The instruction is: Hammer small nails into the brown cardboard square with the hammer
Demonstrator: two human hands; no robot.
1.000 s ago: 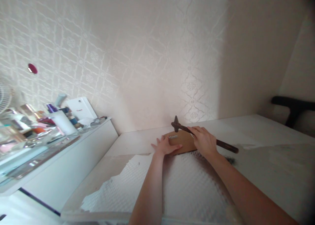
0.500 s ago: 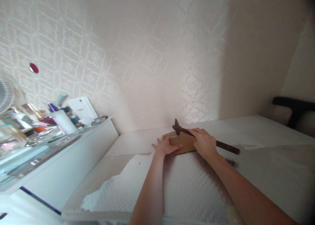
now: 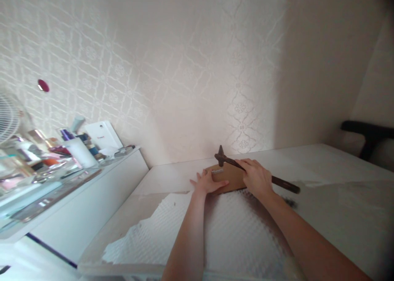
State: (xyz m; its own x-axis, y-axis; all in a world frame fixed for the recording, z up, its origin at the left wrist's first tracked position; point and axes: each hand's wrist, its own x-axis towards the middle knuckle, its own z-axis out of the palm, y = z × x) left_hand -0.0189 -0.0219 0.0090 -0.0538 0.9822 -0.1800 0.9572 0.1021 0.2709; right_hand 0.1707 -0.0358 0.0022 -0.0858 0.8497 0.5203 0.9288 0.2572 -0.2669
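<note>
My right hand (image 3: 257, 177) is wrapped round the dark handle of a hammer (image 3: 285, 185). The hammer's head is raised slightly over a brown board (image 3: 234, 178), near its far edge. My left hand (image 3: 211, 183) lies on the left part of that board with fingers spread. Between the left fingers and the hammer head, a small silvery strip (image 3: 217, 171) with a ridged, coil-like look rests on the board; its exact kind is too small to tell. Under the board and my forearms is a white quilted sheet (image 3: 234, 236) with a ragged left edge.
A white table (image 3: 320, 162) runs along the patterned wall. At left, a white cabinet (image 3: 101, 207) carries bottles, a white box (image 3: 103, 134) and a fan (image 3: 8, 117). A dark chair part (image 3: 367, 129) stands at far right. A dark tuft (image 3: 290, 202) lies beside my right forearm.
The hammer head has tipped up a little, away from the board, with my right hand still round the handle. My left hand stays in place.
</note>
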